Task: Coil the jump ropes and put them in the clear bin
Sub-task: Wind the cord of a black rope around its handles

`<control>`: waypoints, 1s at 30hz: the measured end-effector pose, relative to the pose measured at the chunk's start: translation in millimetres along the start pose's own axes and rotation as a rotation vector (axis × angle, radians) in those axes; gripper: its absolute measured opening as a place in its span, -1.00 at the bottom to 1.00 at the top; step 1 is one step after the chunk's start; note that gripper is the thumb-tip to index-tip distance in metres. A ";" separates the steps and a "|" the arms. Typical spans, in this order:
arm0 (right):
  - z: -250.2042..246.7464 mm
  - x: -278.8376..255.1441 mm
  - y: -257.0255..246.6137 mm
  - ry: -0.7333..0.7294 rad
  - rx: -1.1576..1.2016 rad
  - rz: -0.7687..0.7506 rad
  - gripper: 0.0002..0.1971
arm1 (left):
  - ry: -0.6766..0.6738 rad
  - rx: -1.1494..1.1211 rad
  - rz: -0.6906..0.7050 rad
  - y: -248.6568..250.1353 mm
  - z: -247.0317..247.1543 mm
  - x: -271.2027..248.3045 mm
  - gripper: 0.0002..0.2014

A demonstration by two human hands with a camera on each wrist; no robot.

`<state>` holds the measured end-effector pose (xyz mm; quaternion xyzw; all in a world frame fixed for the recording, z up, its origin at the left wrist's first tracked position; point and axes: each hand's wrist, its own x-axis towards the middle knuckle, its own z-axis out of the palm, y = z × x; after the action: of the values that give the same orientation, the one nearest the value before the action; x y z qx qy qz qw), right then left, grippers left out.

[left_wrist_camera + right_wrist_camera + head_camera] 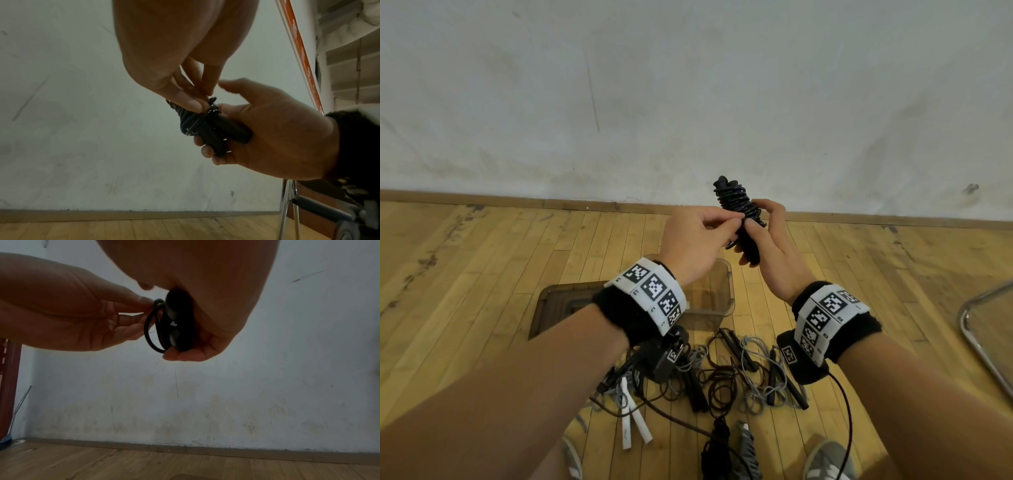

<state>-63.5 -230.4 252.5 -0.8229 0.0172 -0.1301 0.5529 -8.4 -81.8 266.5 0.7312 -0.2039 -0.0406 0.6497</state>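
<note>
Wooden floor (pixel 482 274) nearest the person carries a tangle of uncoiled jump ropes (pixel 722 377), black, brown and grey. Just beyond the tangle the clear bin (pixel 729 291) stands with no rope visible inside. Above the bin, the black jump rope (pixel 739 205) is held in mid-air, cord wound round its paired handles. Right hand (pixel 770 246) has fingers curled round the handles. Left hand (pixel 695 236) pinches the cord end between thumb and fingertips (pixel 195 104) at the windings. Judged step: securing the tail of this coil. Next move calls for tucking the end tight, then lowering the bundle into the bin.
</note>
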 end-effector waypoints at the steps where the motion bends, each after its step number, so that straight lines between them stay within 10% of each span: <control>1: 0.1 -0.8 -0.5 0.001 -0.014 0.000 -0.63 | -0.010 0.005 0.006 -0.6 -0.5 0.2 -0.86; 17: 1.1 -4.6 -4.9 -0.046 -0.245 0.069 -0.59 | 0.119 0.403 0.098 -2.3 -3.4 4.6 -0.97; 30: -5.7 -6.4 -7.8 -0.023 -0.278 0.038 -0.59 | 0.124 0.173 -0.013 -8.9 1.2 3.9 -0.94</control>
<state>-72.0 -231.5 260.4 -0.8925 0.0445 -0.1064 0.4360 -3.0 -83.6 258.6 0.7868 -0.1613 0.0184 0.5954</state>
